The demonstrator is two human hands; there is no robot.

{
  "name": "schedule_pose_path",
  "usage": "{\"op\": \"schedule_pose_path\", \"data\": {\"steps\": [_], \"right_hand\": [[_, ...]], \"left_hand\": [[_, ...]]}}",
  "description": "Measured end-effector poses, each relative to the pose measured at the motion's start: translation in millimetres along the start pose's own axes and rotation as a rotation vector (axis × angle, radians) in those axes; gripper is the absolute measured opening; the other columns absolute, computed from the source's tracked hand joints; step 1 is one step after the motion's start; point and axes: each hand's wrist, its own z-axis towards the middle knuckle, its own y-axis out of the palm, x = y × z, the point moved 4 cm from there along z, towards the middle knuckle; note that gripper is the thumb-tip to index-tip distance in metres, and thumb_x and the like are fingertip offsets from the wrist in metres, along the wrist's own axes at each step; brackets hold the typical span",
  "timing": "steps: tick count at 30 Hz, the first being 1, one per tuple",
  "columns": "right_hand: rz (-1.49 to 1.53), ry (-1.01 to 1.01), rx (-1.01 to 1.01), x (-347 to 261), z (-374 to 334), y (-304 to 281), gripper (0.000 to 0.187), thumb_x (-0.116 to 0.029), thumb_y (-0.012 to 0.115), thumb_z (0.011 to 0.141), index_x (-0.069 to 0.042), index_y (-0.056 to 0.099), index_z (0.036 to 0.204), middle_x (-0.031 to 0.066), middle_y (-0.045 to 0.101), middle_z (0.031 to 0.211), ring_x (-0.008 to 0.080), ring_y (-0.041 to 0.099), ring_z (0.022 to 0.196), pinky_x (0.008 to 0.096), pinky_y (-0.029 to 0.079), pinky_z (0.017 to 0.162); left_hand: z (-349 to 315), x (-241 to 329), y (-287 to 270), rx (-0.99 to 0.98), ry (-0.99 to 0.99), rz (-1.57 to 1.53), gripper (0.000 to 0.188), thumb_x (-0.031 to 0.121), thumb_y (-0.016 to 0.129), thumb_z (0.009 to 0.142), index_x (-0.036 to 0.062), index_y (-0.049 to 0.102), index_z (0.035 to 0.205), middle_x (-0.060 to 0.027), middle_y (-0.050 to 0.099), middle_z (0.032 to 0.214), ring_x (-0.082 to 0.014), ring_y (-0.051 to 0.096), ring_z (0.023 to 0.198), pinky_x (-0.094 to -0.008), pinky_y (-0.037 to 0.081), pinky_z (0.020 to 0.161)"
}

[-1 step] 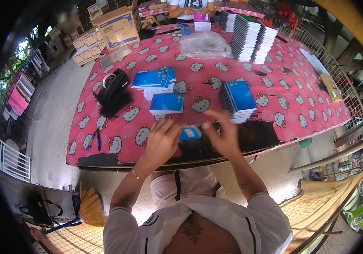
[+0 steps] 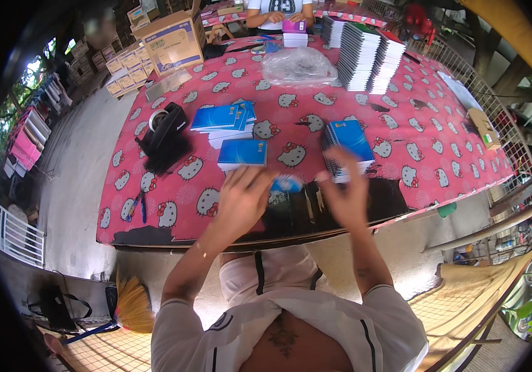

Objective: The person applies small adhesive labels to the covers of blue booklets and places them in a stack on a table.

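My left hand is closed on a small blue notebook, which is tilted and smeared by motion over the table's near edge. My right hand is just to its right, fingers apart and holding nothing, also somewhat blurred. Beyond my left hand lies a short stack of blue notebooks, with a looser, fanned pile of blue notebooks behind it. Past my right hand's fingers rises a taller stack of spiral-bound blue notebooks, partly covered by that hand.
A black tape dispenser stands at the left, with blue-handled pliers nearer the front. Farther back are a clear plastic bag, tall notebook stacks and a cardboard box. Across the table a person handles a purple notebook.
My right hand has moved right, away from the small blue notebook, and its fingers have spread. The notebook in my left hand has shifted slightly up and right and turned.
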Motion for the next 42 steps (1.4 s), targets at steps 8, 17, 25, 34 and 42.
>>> {"op": "schedule_pose_path", "data": {"steps": [8, 17, 25, 34, 42], "right_hand": [[0.124, 0.431, -0.247, 151, 10, -74, 0.084, -0.02, 0.084, 0.08, 0.01, 0.04, 0.146, 0.0196, 0.063, 0.127, 0.0215, 0.062, 0.111, 0.0342, 0.048, 0.098], [0.174, 0.395, -0.171, 143, 9, -72, 0.076, -0.009, 0.083, 0.08, 0.009, 0.044, 0.144, 0.0145, 0.066, 0.118, 0.0152, 0.062, 0.104, 0.029, 0.051, 0.091], [0.026, 0.302, -0.052, 122, 5, -74, 0.072, -0.012, 0.081, 0.083, 0.006, 0.046, 0.143, 0.0165, 0.06, 0.129, 0.0202, 0.058, 0.115, 0.0336, 0.047, 0.099], [0.133, -0.014, -0.205, 42, -20, 17, 0.044, -0.008, 0.072, 0.086, -0.001, 0.06, 0.128, 0.0144, 0.062, 0.124, 0.026, 0.06, 0.115, 0.0356, 0.045, 0.1], [0.468, 0.396, -0.344, 66, -64, 119, 0.049, -0.002, 0.076, 0.084, -0.003, 0.058, 0.13, 0.0125, 0.068, 0.111, 0.0205, 0.065, 0.104, 0.0322, 0.051, 0.09]], "left_hand": [[97, -12, 164, -0.015, 0.287, -0.387, 0.026, -0.004, 0.064, 0.083, 0.0051, 0.067, 0.107, -0.0126, 0.066, 0.116, -0.0334, 0.062, 0.118, -0.0422, 0.055, 0.095], [89, -4, 181, -0.11, 0.257, -0.424, 0.029, -0.006, 0.061, 0.085, 0.0041, 0.067, 0.111, -0.0136, 0.064, 0.125, -0.0331, 0.061, 0.12, -0.0407, 0.056, 0.095], [65, -25, 129, 0.043, 0.169, -0.219, 0.031, 0.004, 0.069, 0.083, 0.0067, 0.069, 0.114, -0.0132, 0.066, 0.119, -0.0338, 0.063, 0.113, -0.0437, 0.053, 0.094], [-55, -151, 64, -0.13, 0.062, 0.145, 0.03, 0.003, 0.066, 0.083, 0.0056, 0.069, 0.113, -0.0117, 0.068, 0.108, -0.032, 0.066, 0.098, -0.0413, 0.055, 0.084], [-58, -71, 38, -0.224, 0.065, 0.019, 0.032, 0.005, 0.068, 0.08, 0.0051, 0.069, 0.112, -0.0132, 0.068, 0.102, -0.0332, 0.066, 0.094, -0.0425, 0.056, 0.082]]}}
